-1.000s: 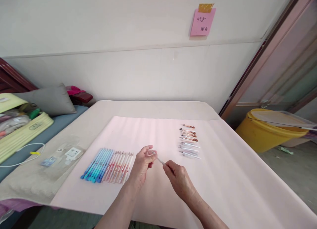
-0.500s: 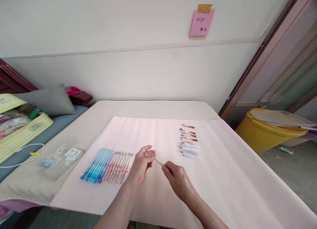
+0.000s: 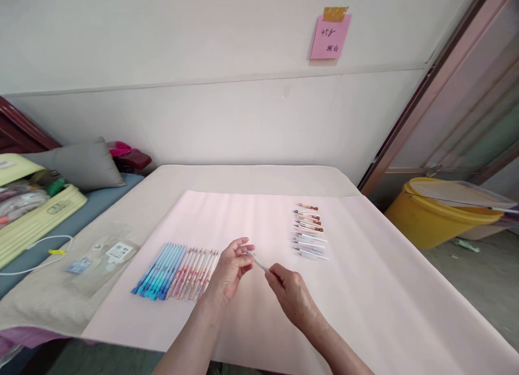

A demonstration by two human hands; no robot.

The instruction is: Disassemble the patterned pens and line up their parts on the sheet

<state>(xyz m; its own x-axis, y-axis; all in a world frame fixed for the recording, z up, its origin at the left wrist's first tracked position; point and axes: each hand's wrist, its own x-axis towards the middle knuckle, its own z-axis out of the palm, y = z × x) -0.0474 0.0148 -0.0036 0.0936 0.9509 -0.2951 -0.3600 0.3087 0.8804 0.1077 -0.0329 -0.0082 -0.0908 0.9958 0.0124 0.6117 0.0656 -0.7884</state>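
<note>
A slim whitish pen (image 3: 260,263) is held slantwise between my two hands above the pink sheet. My left hand (image 3: 233,264) pinches its upper left end between thumb and fingers, which partly cover it. The lower right end sits inside the curled fingers of my right hand (image 3: 292,294), so that part is hidden. Beside my left wrist lies a row of white-and-red pens (image 3: 194,272), and left of them a row of blue pens (image 3: 162,269). Farther right, beyond my right hand, several brown-ended pens (image 3: 310,221) and white pens (image 3: 311,245) lie in a column.
The pink sheet (image 3: 389,299) covers much of the table. Clear plastic packaging (image 3: 101,261) lies at the left on a beige cloth (image 3: 36,302). A yellow bin (image 3: 430,218) stands on the floor at the right. A pink note (image 3: 330,37) is taped to the wall.
Both hands stay in nearly the same place with the pen between them. The pen's upper end shows a little more clearly at the left fingertips.
</note>
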